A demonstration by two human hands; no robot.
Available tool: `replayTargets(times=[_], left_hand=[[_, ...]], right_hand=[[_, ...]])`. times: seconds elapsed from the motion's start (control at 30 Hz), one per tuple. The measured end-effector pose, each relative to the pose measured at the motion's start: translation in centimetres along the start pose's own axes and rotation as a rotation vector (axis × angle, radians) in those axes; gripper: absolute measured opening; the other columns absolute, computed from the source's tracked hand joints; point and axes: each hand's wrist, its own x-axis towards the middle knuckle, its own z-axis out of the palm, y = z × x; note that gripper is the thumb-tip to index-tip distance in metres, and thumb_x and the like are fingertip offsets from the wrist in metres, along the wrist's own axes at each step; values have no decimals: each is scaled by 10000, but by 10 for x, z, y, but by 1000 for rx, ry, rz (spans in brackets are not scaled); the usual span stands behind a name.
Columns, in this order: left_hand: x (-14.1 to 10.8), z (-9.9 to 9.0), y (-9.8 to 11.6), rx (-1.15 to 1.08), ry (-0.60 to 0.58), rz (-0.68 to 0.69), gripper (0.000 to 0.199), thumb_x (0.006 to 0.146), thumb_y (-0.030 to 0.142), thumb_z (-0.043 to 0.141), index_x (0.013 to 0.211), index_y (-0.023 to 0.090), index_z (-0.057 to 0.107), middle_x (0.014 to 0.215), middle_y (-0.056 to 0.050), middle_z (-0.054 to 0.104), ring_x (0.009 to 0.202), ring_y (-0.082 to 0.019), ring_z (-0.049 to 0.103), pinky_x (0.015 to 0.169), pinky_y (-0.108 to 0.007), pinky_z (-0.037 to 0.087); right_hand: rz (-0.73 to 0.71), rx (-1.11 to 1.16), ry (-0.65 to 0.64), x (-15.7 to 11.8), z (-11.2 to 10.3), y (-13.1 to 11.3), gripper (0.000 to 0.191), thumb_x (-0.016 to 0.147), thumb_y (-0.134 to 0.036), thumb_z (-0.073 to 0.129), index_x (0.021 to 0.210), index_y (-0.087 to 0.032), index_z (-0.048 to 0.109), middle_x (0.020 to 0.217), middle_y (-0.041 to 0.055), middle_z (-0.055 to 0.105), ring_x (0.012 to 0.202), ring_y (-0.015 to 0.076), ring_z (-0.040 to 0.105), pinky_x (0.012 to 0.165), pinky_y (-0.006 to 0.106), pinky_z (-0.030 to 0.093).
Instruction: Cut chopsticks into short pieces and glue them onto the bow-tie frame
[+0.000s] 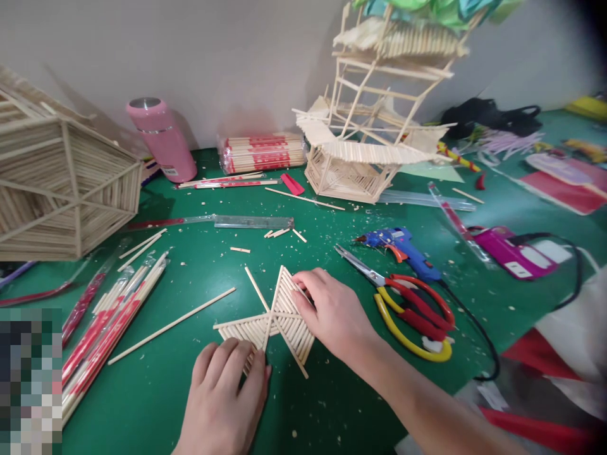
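A flat star-like panel of pale wooden sticks (270, 319) lies on the green table (190, 404), with spokes crossing at its middle and several triangles filled with short sticks. My left hand (225, 388) rests over its lower left part, fingers curled down on the sticks and their tips partly hidden. At its upper right edge, my right hand (329, 309) has thumb and index finger bent close together against the panel. Whether a small piece is between them cannot be made out. One long loose stick (171, 327) lies left of the panel.
Scissors with red and yellow handles (412, 309) and a blue glue gun (403, 249) lie to the right. Wrapped stick bundles (114, 322) are at the left. Behind stand a stick tower (374, 151), a pink bottle (161, 139) and a large stick panel (71, 183).
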Motion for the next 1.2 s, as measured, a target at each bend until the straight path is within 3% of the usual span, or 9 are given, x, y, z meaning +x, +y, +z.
replayTargets(times=[0.43, 0.77, 0.9, 1.0, 1.07, 1.2], left_hand=[[8, -2, 6, -34, 84, -13, 142, 808, 100, 474, 819, 116, 615, 804, -96, 636, 783, -243, 563, 640, -372, 502], [4, -7, 3, -95, 85, 0, 160, 831, 136, 471, 939, 125, 589, 846, -74, 673, 807, -202, 598, 732, -330, 471], [7, -12, -12, -83, 87, -30, 141, 828, 146, 486, 944, 139, 567, 847, -61, 647, 808, -189, 573, 747, -324, 433], [15, -18, -34, 96, 80, -100, 128, 843, 181, 463, 899, 140, 570, 816, -71, 624, 770, -203, 555, 679, -328, 425], [22, -21, -48, 178, 42, -169, 137, 840, 178, 458, 851, 130, 586, 820, -98, 616, 773, -241, 547, 660, -362, 413], [31, -20, -66, 257, -92, -151, 162, 828, 166, 454, 868, 140, 609, 852, -107, 615, 811, -289, 552, 678, -413, 397]], right_hand=[[8, 66, 52, -1, -1, -2, 191, 800, -179, 457, 962, -162, 557, 836, 82, 629, 734, 194, 612, 631, 324, 494], [16, 147, 280, -16, -24, 21, 155, 829, -230, 463, 954, -178, 539, 815, 52, 626, 712, 162, 612, 652, 291, 501], [93, 148, 370, -16, -35, 36, 81, 819, -264, 492, 832, -197, 536, 732, 23, 614, 612, 148, 589, 571, 265, 473], [137, 164, 401, -18, -40, 39, 86, 821, -272, 503, 774, -206, 531, 672, -3, 595, 547, 126, 552, 506, 230, 432], [145, 189, 411, -19, -41, 38, 96, 822, -280, 510, 768, -206, 537, 659, -9, 589, 533, 118, 534, 499, 221, 421], [141, 243, 417, -22, -36, 31, 119, 821, -296, 518, 765, -200, 558, 622, -12, 580, 509, 116, 515, 483, 220, 410]])
